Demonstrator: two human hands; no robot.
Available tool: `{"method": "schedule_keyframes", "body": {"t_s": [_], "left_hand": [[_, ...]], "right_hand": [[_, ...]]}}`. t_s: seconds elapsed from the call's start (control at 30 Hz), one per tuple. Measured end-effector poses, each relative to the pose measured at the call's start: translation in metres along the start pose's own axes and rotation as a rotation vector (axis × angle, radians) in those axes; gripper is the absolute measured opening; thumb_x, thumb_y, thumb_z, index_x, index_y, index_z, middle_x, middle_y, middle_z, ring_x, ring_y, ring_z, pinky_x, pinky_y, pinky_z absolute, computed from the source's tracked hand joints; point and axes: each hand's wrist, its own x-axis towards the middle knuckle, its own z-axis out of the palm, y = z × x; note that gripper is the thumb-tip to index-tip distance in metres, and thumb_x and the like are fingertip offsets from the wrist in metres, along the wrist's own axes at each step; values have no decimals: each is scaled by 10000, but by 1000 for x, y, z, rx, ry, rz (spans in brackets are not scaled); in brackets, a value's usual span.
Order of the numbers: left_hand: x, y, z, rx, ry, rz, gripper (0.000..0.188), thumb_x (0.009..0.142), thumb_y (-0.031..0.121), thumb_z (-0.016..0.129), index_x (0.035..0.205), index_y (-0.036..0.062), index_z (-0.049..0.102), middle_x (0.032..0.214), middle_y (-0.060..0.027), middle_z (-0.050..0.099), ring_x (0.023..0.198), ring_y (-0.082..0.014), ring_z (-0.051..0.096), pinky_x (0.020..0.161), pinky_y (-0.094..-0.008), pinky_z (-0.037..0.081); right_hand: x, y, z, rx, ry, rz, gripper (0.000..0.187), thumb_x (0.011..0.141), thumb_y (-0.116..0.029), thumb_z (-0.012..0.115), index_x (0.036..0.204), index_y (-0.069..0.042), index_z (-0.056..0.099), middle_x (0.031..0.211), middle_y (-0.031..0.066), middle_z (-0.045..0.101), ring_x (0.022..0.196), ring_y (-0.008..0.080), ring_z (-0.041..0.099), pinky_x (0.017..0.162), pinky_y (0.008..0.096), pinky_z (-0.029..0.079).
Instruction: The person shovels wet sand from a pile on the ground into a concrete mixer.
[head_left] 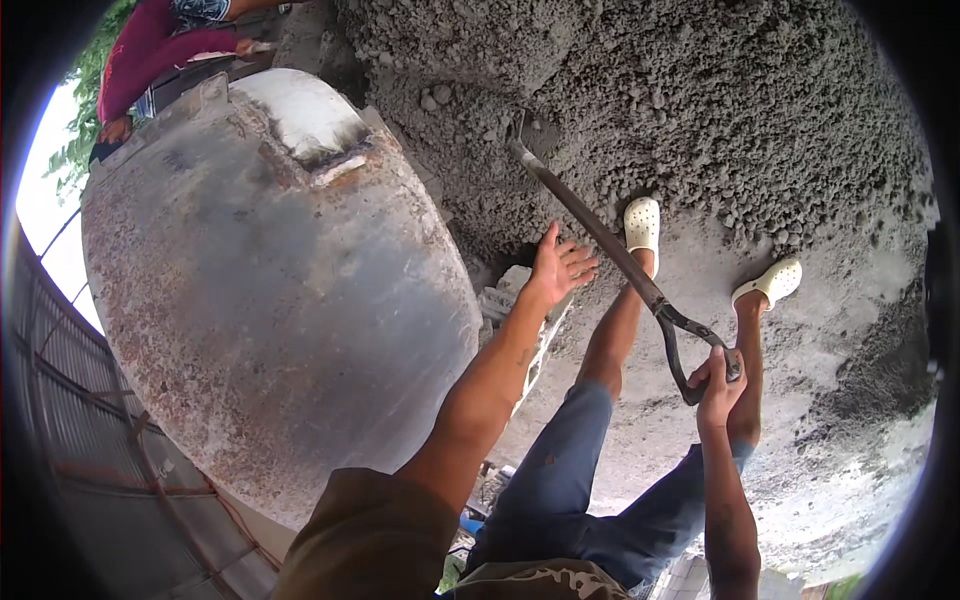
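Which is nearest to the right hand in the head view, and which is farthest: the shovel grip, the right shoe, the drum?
1. Shovel grip: held in the right hand.
2. Right shoe: just above.
3. Drum: far left.

Shovel (pixel 610 245) blade buried in concrete pile (pixel 700 110) — shape unseen; another person (pixel 150 50) cut off at top edge.

No packages, labels, signs or screens show in this view.
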Motion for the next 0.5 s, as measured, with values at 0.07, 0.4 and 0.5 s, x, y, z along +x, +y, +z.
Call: {"method": "schedule_keyframes", "body": {"t_s": [0.07,0.4,0.5], "left_hand": [[33,7,-4,105,52,26,1088,842,748,537,1504,-46,197,1411,-234,474,1238,-380,543,1012,-555,434],[213,32,71,-118,272,231,232,965,272,618,910,85,494,695,-20,458,623,-179,489,687,-382,521],[189,26,59,-41,346,171,132,974,191,562,937,94,480,659,-16,421,591,-167,437,602,-361,497]], "right_hand": [[62,24,-26,-13,67,-7,320,940,-310,674,793,-63,535,540,38,531,433,105,513,410,249,363],[138,23,-44,-82,263,157,490,848,-428,751,899,40,616,509,25,493,381,118,476,373,255,343],[96,6,-59,-80,176,123,386,860,-335,760,735,-19,576,478,6,470,371,110,462,368,258,341]]}}
